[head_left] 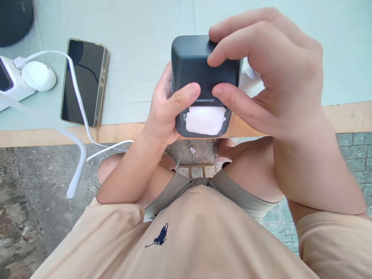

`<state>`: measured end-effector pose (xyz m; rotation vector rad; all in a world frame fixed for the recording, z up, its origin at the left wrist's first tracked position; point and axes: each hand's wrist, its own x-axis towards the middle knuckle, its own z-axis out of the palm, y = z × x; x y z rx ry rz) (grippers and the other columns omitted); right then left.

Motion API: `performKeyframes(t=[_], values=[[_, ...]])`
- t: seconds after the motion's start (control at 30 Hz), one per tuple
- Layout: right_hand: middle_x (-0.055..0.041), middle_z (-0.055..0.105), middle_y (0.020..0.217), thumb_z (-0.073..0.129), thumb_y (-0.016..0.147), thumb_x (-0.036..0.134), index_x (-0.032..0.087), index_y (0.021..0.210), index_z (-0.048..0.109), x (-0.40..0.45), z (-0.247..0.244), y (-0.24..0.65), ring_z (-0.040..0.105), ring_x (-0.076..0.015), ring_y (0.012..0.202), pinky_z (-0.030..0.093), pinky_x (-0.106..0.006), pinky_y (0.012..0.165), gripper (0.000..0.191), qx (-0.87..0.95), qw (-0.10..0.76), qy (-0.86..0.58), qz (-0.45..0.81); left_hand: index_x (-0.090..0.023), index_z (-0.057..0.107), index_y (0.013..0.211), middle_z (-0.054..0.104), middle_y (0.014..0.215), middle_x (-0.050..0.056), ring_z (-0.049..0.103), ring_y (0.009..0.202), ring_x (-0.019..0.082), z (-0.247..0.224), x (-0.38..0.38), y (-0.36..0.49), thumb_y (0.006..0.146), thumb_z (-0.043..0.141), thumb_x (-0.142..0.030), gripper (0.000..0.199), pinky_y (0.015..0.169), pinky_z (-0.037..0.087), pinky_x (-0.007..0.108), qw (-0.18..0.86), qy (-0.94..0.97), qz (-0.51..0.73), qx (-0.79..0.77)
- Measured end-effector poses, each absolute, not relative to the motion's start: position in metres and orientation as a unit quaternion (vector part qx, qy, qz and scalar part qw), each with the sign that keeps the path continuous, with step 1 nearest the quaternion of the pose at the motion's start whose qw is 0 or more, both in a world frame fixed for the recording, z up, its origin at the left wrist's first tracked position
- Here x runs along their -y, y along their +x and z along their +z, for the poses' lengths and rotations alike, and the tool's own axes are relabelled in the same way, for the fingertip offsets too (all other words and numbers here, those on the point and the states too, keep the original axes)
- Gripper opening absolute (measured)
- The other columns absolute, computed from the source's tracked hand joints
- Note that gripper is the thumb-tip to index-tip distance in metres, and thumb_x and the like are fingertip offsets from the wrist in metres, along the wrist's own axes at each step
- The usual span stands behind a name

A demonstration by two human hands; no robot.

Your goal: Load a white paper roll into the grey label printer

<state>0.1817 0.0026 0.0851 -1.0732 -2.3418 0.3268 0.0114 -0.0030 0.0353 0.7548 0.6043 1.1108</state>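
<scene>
Pale-green cloth-covered tabletop: left grip clasps the black, rounded, box-shaped plastic device, best kept steady; right grip spread over its top.

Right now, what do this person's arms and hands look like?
The left hand and right hand are bare: no gloves and no rings in sight. No watch or bracelet shows on either wrist. Short, plain tan sleeves end near the elbows.
</scene>
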Motion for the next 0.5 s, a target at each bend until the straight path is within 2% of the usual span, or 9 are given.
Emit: performKeyframes(t=[0.07, 0.13, 0.23, 0.37, 0.5], values=[[-0.0022, 0.054, 0.118, 0.036, 0.090, 0.034, 0.018, 0.103, 0.056, -0.005, 0.082, 0.183, 0.052, -0.0104, 0.113, 0.046, -0.028, 0.098, 0.029, 0.865, 0.294, -0.397, 0.089, -0.028, 0.059, 0.099, 0.066, 0.088, 0.002, 0.063, 0.102, 0.021, 0.038, 0.002, 0.010, 0.080, 0.056, -0.038, 0.021, 0.077, 0.053, 0.030, 0.761, 0.337, 0.477, -0.283], [-0.0020, 0.055, 0.115, 0.036, 0.090, 0.034, 0.018, 0.102, 0.058, -0.006, 0.080, 0.184, 0.053, -0.0095, 0.109, 0.046, -0.027, 0.095, 0.030, 0.860, 0.302, -0.405, 0.073, -0.026, 0.063, 0.099, 0.067, 0.085, 0.004, 0.063, 0.105, 0.023, 0.038, 0.001, 0.010, 0.085, 0.041, -0.047, 0.033, 0.081, 0.053, 0.034, 0.775, 0.325, 0.459, -0.289], [-0.0037, 0.055, 0.115, 0.037, 0.089, 0.035, 0.015, 0.108, 0.056, -0.007, 0.079, 0.185, 0.053, -0.0105, 0.110, 0.047, -0.027, 0.094, 0.033, 0.863, 0.285, -0.409, 0.087, -0.022, 0.065, 0.096, 0.068, 0.091, 0.005, 0.061, 0.109, 0.023, 0.034, -0.002, 0.011, 0.090, 0.031, -0.042, 0.040, 0.086, 0.052, 0.035, 0.765, 0.314, 0.479, -0.295], [-0.0077, 0.054, 0.117, 0.044, 0.086, 0.039, 0.012, 0.112, 0.053, -0.007, 0.081, 0.185, 0.052, -0.0147, 0.116, 0.047, -0.029, 0.096, 0.039, 0.873, 0.265, -0.400, 0.089, -0.019, 0.065, 0.097, 0.068, 0.100, 0.003, 0.059, 0.110, 0.022, 0.027, -0.002, 0.008, 0.092, 0.033, -0.038, 0.037, 0.093, 0.048, 0.031, 0.752, 0.318, 0.487, -0.311], [-0.0050, 0.052, 0.121, 0.044, 0.085, 0.046, 0.016, 0.117, 0.049, -0.008, 0.085, 0.185, 0.050, -0.0125, 0.118, 0.046, -0.029, 0.100, 0.044, 0.880, 0.248, -0.392, 0.101, -0.021, 0.064, 0.085, 0.068, 0.085, 0.001, 0.058, 0.111, 0.023, 0.026, -0.002, 0.006, 0.089, 0.044, -0.030, 0.023, 0.093, 0.047, 0.031, 0.731, 0.308, 0.515, -0.325]])
